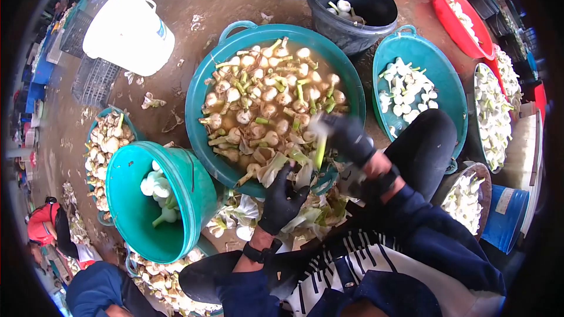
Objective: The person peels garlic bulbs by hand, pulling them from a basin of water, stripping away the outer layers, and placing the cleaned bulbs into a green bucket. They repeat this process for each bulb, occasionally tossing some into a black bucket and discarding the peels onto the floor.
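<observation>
A wide teal tub (197, 135) holds muddy water with many garlic bulbs (270, 94), their stems cut short. At its near rim my left hand (284, 202), in a black glove, has its fingers closed around pale, loose garlic leaves (299, 170). My right hand (346, 138), also black-gloved, is closed and blurred by motion above the tub's right side, next to a green garlic stem (320, 151); what it grips cannot be made out. Below the rim, peeled skins and leaves (317, 217) lie heaped between my legs.
Left of the tub stand a tilted green bucket (147, 199) with white bulbs and a white bucket (129, 32). Behind is a black bucket (352, 12). To the right, a teal basin (420, 58) holds peeled garlic. Two people, one in red (41, 226), sit at lower left.
</observation>
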